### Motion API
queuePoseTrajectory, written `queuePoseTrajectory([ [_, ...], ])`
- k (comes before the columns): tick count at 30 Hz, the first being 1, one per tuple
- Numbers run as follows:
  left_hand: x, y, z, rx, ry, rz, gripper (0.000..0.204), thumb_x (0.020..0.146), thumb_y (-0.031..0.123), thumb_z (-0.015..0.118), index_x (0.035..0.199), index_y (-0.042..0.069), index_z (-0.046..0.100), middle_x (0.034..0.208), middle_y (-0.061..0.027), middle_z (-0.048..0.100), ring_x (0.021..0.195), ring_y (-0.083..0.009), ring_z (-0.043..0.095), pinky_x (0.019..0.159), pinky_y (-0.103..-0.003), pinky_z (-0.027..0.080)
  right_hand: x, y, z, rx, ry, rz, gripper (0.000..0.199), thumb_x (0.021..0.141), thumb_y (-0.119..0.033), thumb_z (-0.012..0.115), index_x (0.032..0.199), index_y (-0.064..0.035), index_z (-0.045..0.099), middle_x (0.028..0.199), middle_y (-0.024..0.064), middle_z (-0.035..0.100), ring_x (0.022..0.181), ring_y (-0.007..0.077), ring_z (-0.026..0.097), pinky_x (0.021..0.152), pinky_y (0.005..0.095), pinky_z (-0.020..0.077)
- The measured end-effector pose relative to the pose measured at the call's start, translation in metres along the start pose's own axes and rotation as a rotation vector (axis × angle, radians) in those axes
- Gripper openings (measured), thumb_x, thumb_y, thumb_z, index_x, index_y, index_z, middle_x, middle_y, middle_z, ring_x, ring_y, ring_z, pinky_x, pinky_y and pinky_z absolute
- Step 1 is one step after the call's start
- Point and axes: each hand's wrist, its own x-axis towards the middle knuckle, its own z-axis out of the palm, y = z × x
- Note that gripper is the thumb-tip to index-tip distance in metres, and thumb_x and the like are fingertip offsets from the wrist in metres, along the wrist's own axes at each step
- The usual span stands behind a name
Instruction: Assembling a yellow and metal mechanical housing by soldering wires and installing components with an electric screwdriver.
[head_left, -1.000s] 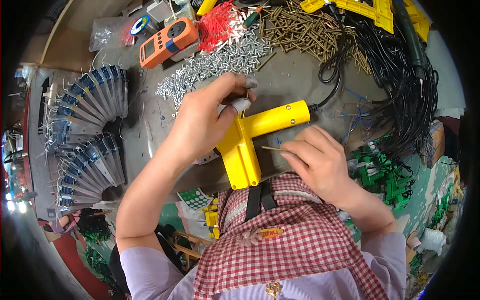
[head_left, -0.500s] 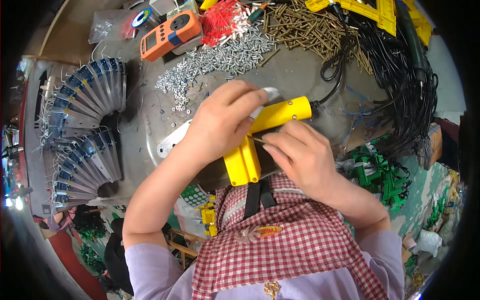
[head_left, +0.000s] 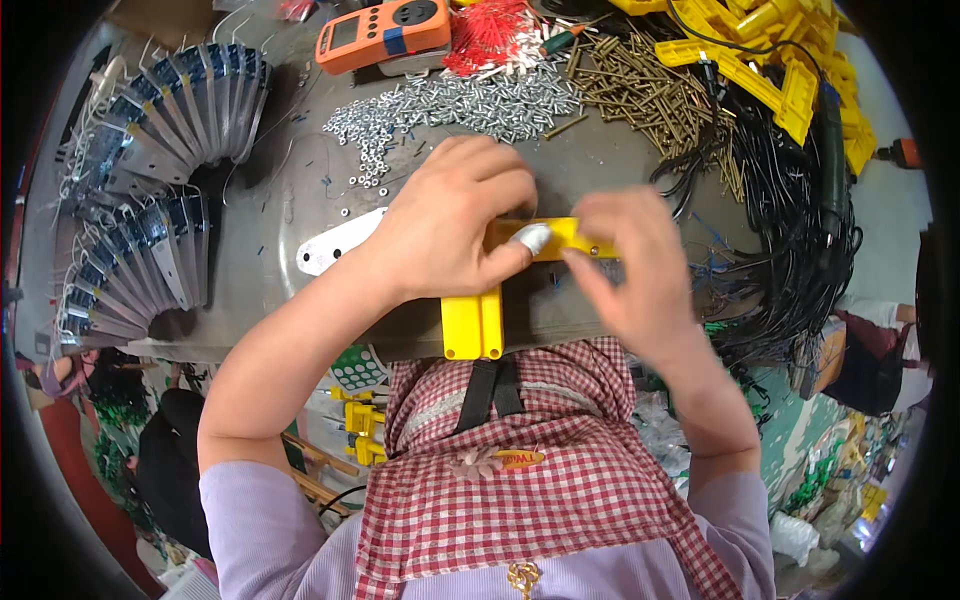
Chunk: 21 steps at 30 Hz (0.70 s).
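My left hand (head_left: 455,215) is closed around the middle of a yellow plastic tool housing (head_left: 470,325), whose near block points toward me and whose side arm reaches right. The left thumb, wrapped in white, presses on that arm. A white flat plate (head_left: 335,245) with holes sticks out on the left, partly hidden by my left forearm. My right hand (head_left: 635,265) hovers at the right end of the yellow arm, beside a screw in it. Motion smears its fingers, so whether they hold anything cannot be made out.
Behind the hands lie heaps of silver screws (head_left: 480,105), white nuts (head_left: 370,165) and long brass-coloured screws (head_left: 640,90). An orange meter (head_left: 380,35) stands at the back. Fanned blue-and-clear strips (head_left: 190,110) fill the left; black cables (head_left: 780,210) and yellow housings (head_left: 790,90) the right.
My right hand has moved up from the housing's inner corner, where it pinched something thin, to the arm's right end. The housing has turned slightly, and my left thumb now lies across it.
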Motion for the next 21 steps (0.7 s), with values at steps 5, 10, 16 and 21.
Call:
queuePoseTrajectory([
  [5, -0.043, -0.002, -0.019, 0.110, -0.094, -0.484, 0.045, 0.083, 0.036, 0.060, 0.112, 0.004, 0.051, 0.097, -0.0201, 0.061, 0.090, -0.0386, 0.060, 0.075, -0.045, 0.048, 0.020, 0.034, 0.002, 0.087, -0.436, 0.023, 0.058, 0.071, -0.021, 0.075, 0.119, -0.0036, 0.048, 0.103, 0.0172, 0.060, 0.092, 0.0378, 0.059, 0.079, 0.0445, 0.0469],
  [10, -0.065, 0.002, -0.015, -0.093, 0.003, -0.588, 0.048, 0.083, 0.038, 0.059, 0.116, 0.004, 0.049, 0.089, -0.0195, 0.062, 0.082, -0.0377, 0.062, 0.071, -0.044, 0.050, 0.018, 0.022, 0.011, -0.007, -0.393, 0.002, 0.061, 0.069, -0.030, 0.077, 0.119, -0.0077, 0.049, 0.085, 0.0151, 0.064, 0.078, 0.0357, 0.063, 0.067, 0.0430, 0.0502],
  [16, -0.058, 0.001, -0.013, 0.010, -0.104, -0.599, 0.052, 0.080, 0.039, 0.062, 0.116, 0.002, 0.051, 0.092, -0.0172, 0.059, 0.086, -0.0363, 0.059, 0.076, -0.043, 0.046, 0.022, 0.026, 0.014, -0.138, -0.589, 0.114, 0.062, 0.070, -0.037, 0.076, 0.118, -0.0076, 0.051, 0.085, 0.0163, 0.066, 0.078, 0.0345, 0.065, 0.069, 0.0419, 0.0517],
  [21, 0.004, 0.045, -0.026, 0.087, 0.000, -0.129, 0.072, 0.063, 0.028, 0.073, 0.125, 0.002, 0.046, 0.126, -0.0167, 0.049, 0.117, -0.0356, 0.045, 0.098, -0.051, 0.034, 0.018, 0.034, 0.012, -0.088, -0.573, 0.100, 0.055, 0.075, -0.041, 0.070, 0.109, -0.0026, 0.049, 0.075, 0.0148, 0.065, 0.073, 0.0335, 0.066, 0.063, 0.0420, 0.0522],
])
